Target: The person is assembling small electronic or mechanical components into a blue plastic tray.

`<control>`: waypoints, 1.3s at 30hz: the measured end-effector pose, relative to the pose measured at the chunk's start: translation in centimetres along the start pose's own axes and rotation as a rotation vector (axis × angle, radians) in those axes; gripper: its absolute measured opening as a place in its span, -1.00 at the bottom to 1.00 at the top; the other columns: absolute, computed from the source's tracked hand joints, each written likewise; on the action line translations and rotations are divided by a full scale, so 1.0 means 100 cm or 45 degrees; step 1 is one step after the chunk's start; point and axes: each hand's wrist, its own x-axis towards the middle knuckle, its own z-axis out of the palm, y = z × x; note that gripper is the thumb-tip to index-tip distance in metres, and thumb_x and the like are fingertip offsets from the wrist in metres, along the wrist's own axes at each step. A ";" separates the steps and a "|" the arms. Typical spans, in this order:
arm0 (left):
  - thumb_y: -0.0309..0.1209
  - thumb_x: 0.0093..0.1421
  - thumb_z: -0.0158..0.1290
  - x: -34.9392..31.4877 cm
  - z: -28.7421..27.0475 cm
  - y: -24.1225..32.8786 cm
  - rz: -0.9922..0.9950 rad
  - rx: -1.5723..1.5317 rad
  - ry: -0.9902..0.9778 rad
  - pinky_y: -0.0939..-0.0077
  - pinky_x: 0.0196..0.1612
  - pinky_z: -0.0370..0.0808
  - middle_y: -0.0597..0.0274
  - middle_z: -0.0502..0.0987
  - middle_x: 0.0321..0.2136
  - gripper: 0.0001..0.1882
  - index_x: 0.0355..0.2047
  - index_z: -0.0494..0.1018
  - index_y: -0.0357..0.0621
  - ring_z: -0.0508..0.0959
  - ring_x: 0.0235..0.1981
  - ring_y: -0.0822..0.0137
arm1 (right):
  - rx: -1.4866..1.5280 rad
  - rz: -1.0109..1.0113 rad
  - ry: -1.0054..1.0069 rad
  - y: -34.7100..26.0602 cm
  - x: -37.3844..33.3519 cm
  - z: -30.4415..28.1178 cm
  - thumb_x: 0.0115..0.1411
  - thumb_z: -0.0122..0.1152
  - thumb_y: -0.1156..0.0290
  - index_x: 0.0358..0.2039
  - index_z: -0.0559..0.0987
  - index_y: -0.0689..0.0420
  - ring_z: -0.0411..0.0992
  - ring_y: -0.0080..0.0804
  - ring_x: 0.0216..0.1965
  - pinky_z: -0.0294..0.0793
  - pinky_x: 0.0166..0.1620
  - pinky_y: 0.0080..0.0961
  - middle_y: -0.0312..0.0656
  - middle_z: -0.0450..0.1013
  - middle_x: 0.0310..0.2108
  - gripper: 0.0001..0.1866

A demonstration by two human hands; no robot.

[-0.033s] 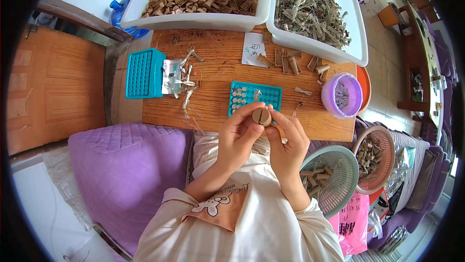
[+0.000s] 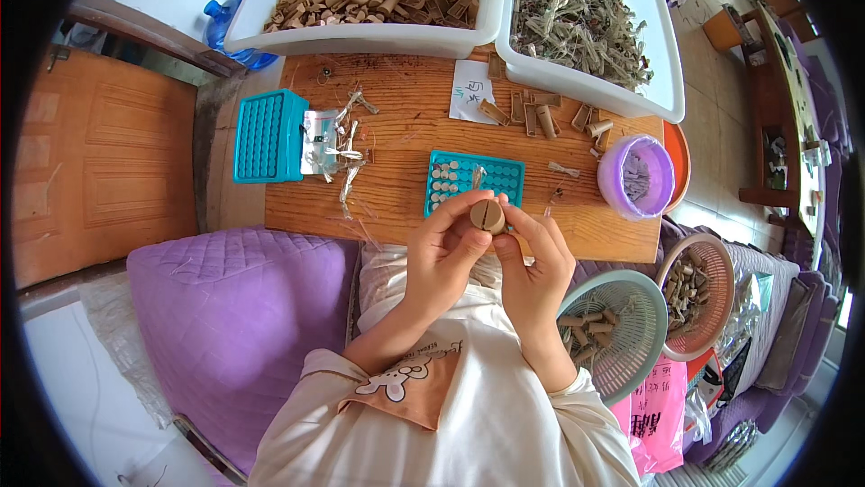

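Note:
Between both hands I hold a brown, cork-shaped cylinder [image 2: 487,217], its round end with a dark slit facing up. My left hand [image 2: 446,248] pinches it from the left with thumb and fingers. From the right, the fingers of my right hand [image 2: 533,262] close on its side. Just beyond my fingertips lies a teal tray [image 2: 509,181] with round wells, several holding silver button cells [image 2: 444,178]. A small silvery wire bundle [image 2: 478,176] shows over the tray; whether it joins the cylinder is hidden.
Behind stand white bins of brown shells [image 2: 500,0] and wire bundles [image 2: 581,23]. Stacked teal trays [image 2: 261,136] and loose wires [image 2: 347,158] lie left. Right are brown half-shells [image 2: 532,113], a purple tub [image 2: 608,182], a green basket [image 2: 631,370] and a pink basket [image 2: 721,307].

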 end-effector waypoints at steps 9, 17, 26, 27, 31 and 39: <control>-0.21 0.15 -0.08 -0.005 0.012 -0.001 0.169 0.472 0.020 0.36 0.00 0.28 0.11 0.41 -0.26 -0.57 -0.15 0.26 -0.37 0.37 -0.09 0.25 | -0.093 -0.028 -0.344 0.020 -0.007 0.010 -0.03 0.07 0.57 -0.38 0.38 0.27 0.38 -0.11 -0.45 0.39 -0.47 -0.39 -0.05 0.34 -0.49 -0.84; -0.05 0.18 -0.21 0.005 0.010 -0.016 -0.021 0.296 -0.055 0.35 -0.02 0.26 0.21 0.33 -0.37 -0.55 -0.25 0.24 -0.26 0.37 -0.16 0.29 | 0.097 -0.067 -0.235 0.036 -0.010 0.016 0.05 0.02 0.44 -0.38 0.40 0.26 0.33 -0.11 -0.50 0.34 -0.43 -0.39 -0.07 0.35 -0.48 -0.84; 0.06 0.12 -0.20 0.015 -0.012 -0.018 -0.259 -0.251 -0.110 0.51 -0.31 0.38 0.25 0.30 -0.46 -0.49 -0.18 0.19 -0.15 0.38 -0.39 0.40 | -0.617 0.269 0.070 0.069 0.059 -0.112 0.01 0.06 0.53 -0.40 0.48 0.23 0.36 -0.45 -0.53 0.33 -0.43 -0.58 -0.12 0.43 -0.51 -0.88; 0.06 0.12 -0.20 0.014 -0.014 -0.017 -0.261 -0.253 -0.116 0.51 -0.31 0.38 0.25 0.30 -0.46 -0.49 -0.18 0.19 -0.15 0.38 -0.39 0.40 | -0.737 0.234 0.029 0.075 0.070 -0.123 0.00 0.06 0.52 -0.40 0.48 0.23 0.39 -0.38 -0.52 0.35 -0.41 -0.51 -0.10 0.43 -0.50 -0.88; 0.10 0.13 -0.28 0.010 -0.012 -0.020 -0.363 -0.199 -0.252 0.68 -0.51 0.21 0.29 0.28 -0.61 -0.47 -0.21 0.19 -0.15 0.25 -0.58 0.53 | -1.056 0.180 -0.163 0.119 0.087 -0.137 -0.06 0.08 0.49 -0.36 0.48 0.22 0.41 -0.19 -0.44 0.37 -0.34 -0.37 -0.05 0.43 -0.43 -0.80; 0.17 0.11 -0.33 0.002 -0.001 -0.013 -0.487 -0.073 -0.492 0.72 -0.44 0.17 0.36 0.25 -0.54 -0.36 -0.19 0.21 -0.23 0.20 -0.51 0.55 | -1.232 0.085 -0.445 0.142 0.100 -0.129 -0.07 0.03 0.50 -0.44 0.49 0.22 0.39 -0.08 -0.37 0.36 -0.29 -0.30 -0.02 0.43 -0.43 -0.86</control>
